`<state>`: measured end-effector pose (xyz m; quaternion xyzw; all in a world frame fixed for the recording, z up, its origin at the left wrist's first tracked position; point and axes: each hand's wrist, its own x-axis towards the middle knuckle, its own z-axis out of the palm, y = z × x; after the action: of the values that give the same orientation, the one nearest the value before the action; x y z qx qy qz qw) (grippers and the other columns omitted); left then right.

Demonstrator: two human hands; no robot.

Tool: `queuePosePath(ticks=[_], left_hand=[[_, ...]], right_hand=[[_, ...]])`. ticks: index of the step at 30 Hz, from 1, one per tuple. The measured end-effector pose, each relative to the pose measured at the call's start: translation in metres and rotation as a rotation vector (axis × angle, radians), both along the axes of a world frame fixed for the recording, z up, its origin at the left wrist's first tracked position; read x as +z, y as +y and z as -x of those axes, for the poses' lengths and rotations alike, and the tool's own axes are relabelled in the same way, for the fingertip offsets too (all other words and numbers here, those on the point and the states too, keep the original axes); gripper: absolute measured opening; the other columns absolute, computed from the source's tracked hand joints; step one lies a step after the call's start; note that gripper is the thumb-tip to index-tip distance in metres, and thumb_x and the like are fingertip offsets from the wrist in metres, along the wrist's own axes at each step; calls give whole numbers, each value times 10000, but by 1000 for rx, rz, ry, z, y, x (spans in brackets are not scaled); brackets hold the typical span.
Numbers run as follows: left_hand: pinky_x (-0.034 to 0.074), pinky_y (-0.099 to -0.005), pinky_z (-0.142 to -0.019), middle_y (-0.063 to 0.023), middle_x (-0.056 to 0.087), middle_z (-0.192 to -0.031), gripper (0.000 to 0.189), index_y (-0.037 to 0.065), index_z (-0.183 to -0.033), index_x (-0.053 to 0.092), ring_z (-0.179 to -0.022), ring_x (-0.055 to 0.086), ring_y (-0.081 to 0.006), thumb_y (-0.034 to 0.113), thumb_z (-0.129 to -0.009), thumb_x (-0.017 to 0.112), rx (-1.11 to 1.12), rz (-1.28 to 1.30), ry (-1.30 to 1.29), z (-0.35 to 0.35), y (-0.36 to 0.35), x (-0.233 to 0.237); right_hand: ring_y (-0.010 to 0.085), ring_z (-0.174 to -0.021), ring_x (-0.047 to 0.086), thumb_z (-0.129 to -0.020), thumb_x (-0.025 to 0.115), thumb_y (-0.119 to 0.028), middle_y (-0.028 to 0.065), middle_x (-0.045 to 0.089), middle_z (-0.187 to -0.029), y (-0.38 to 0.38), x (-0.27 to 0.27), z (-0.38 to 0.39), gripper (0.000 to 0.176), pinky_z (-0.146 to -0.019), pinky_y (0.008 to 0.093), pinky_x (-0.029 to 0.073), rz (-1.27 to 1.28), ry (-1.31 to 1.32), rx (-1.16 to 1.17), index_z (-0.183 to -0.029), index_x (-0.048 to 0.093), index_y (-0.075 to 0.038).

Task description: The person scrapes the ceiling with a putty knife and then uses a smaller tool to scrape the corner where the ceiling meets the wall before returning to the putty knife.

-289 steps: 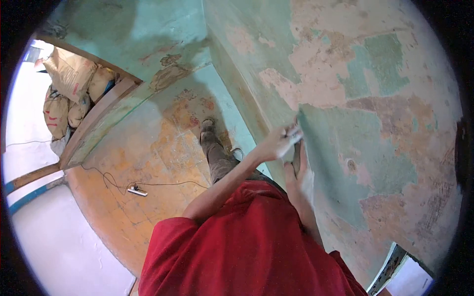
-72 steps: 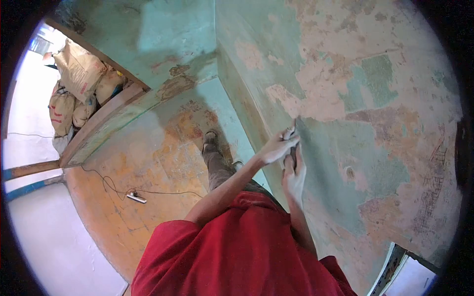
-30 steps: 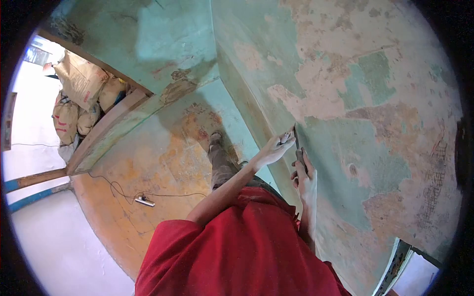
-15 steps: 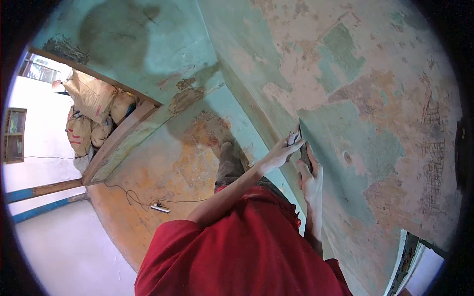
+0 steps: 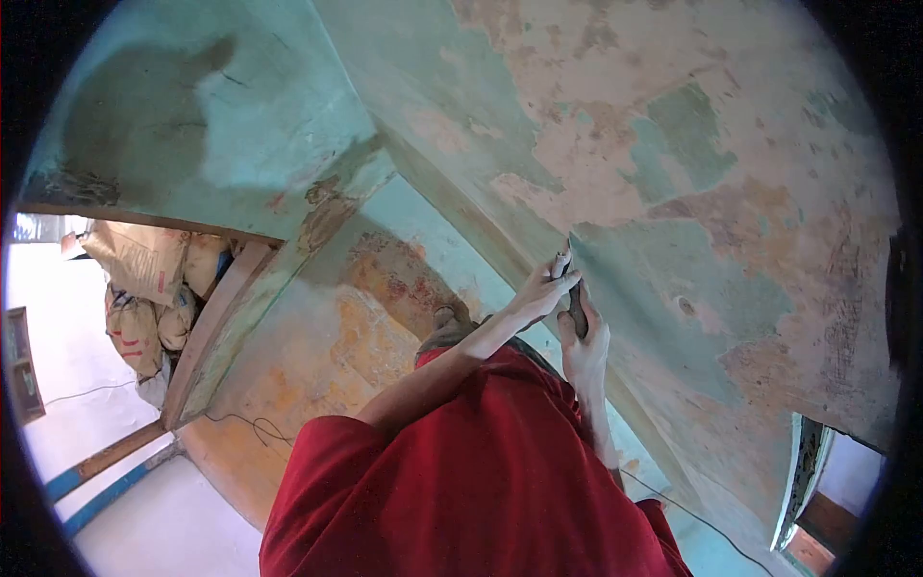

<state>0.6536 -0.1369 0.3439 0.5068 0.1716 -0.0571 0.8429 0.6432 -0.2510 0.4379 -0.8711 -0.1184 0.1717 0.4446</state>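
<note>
A scraper (image 5: 578,310) with a dark handle is held against the wall (image 5: 678,279), its thin blade seen almost edge-on. My right hand (image 5: 586,352) wraps round the handle from below. Just above it, my left hand (image 5: 543,293) has its fingers curled on the tool near the blade end; the exact grip is partly hidden. Both hands look dusted with pale powder. Around the blade the wall shows patches of green paint between bare pinkish and brown plaster.
Stuffed sacks (image 5: 144,288) are piled in an opening at the left, behind a wooden frame edge (image 5: 216,332). A thin cable (image 5: 255,428) lies on the stained orange floor (image 5: 260,394). Another cable (image 5: 707,526) runs at the lower right, near a wall opening (image 5: 817,481).
The view has turned, so the sacks appear lower and further left, and the white power strip is no longer visible. Both hands stay on the scraper, its tip at the wall.
</note>
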Motion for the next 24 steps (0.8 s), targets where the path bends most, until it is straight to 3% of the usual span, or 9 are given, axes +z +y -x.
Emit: queuePosePath(ticks=[2,4,9,11,15,17,19,21,24], left_hand=[[314,-296,-1054,-174,397,-1449,660,-60,-1428,287,-1296,384,-179,286,-940,568,-38,-21,4,-1,9,-4],[417,-263,-869,-30,552,-1120,490,43,-1389,429,-1008,492,-100,210,-950,565,26,-2,-29,-1,15,-7],[371,-290,-978,-66,534,-1222,528,-19,-1370,422,-1145,464,-129,236,-939,590,-134,-78,-15,1,23,-1],[429,-296,-815,-106,600,-1032,402,-68,-1134,521,-944,501,-128,285,-948,567,30,31,-10,-1,16,1],[416,-308,-852,-124,595,-1089,426,-70,-1185,512,-982,500,-138,287,-955,550,-10,-11,62,-9,22,-21],[395,-326,-898,-131,574,-1153,434,-63,-1203,510,-1040,484,-144,290,-955,549,100,4,72,-11,30,-31],[382,-326,-910,-94,560,-1108,361,-29,-1128,537,-1042,466,-133,285,-950,559,47,12,68,-3,33,-24],[392,-306,-873,-52,538,-1010,271,8,-1047,540,-987,463,-119,261,-950,554,-64,-19,-9,1,38,16],[383,-263,-831,0,500,-915,166,52,-913,522,-918,439,-90,209,-935,571,3,79,28,-13,41,-4]], right_hand=[[118,-630,445,-805,519,-59,122,496,-745,14,3,6,553,-611,257,406,45,7,-21,-1337,440,70],[91,-641,385,-796,545,-93,20,443,-712,29,5,14,581,-581,250,354,61,51,-93,-1353,445,39],[114,-627,419,-777,537,-92,63,407,-690,27,-5,18,582,-590,255,384,49,-29,-159,-1343,462,22],[125,-628,430,-768,547,-123,64,410,-692,24,-6,12,584,-593,265,389,67,11,-144,-1332,479,16],[149,-595,440,-759,537,-120,114,411,-640,33,-20,1,581,-582,294,404,123,-38,-109,-1323,492,13],[145,-592,442,-759,537,-118,118,420,-632,45,-23,8,578,-578,295,406,118,-60,-111,-1321,495,12],[141,-589,444,-759,537,-115,122,429,-624,48,-20,17,576,-574,296,408,119,-76,-127,-1320,498,11],[104,-598,384,-772,551,-126,31,428,-659,44,1,18,568,-543,269,352,31,-33,-168,-1315,497,31],[96,-599,360,-784,540,-112,34,367,-666,52,-5,4,557,-533,262,332,56,3,-161,-1318,485,36]])
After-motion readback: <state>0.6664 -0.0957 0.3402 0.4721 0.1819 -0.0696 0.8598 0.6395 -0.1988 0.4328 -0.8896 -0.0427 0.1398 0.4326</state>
